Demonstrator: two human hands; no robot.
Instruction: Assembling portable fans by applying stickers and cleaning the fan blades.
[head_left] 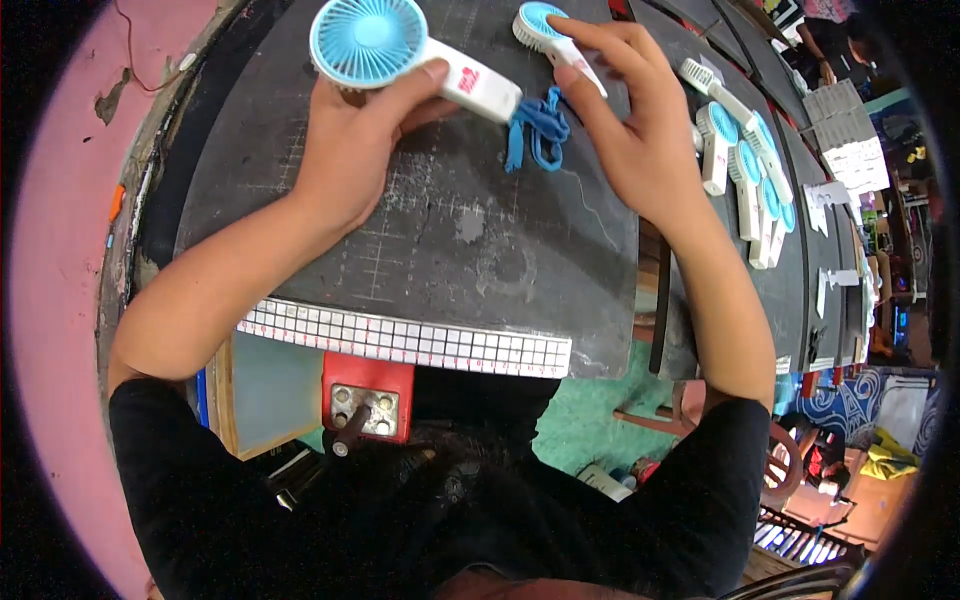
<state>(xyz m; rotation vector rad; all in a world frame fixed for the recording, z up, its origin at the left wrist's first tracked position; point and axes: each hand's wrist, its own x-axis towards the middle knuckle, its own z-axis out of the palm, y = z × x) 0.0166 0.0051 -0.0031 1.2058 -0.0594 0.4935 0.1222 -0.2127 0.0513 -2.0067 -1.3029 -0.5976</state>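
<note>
My left hand (352, 135) grips a small hand-held fan (400, 52) with a blue round grille and a white handle, held above a dark cutting mat (440, 240). A blue wrist strap (538, 130) hangs from the end of that handle onto the mat. My right hand (625, 115) rests over a second blue and white fan (553, 35) lying at the mat's far edge, fingers on its handle.
Several more blue and white fans (745, 175) lie in a row on the dark table to the right, with white paper slips (825, 195) and a white grid tray (845, 125) beyond. A ruler strip (405, 338) edges the mat. A red block (367, 395) sits below. Another person (825, 40) is far right.
</note>
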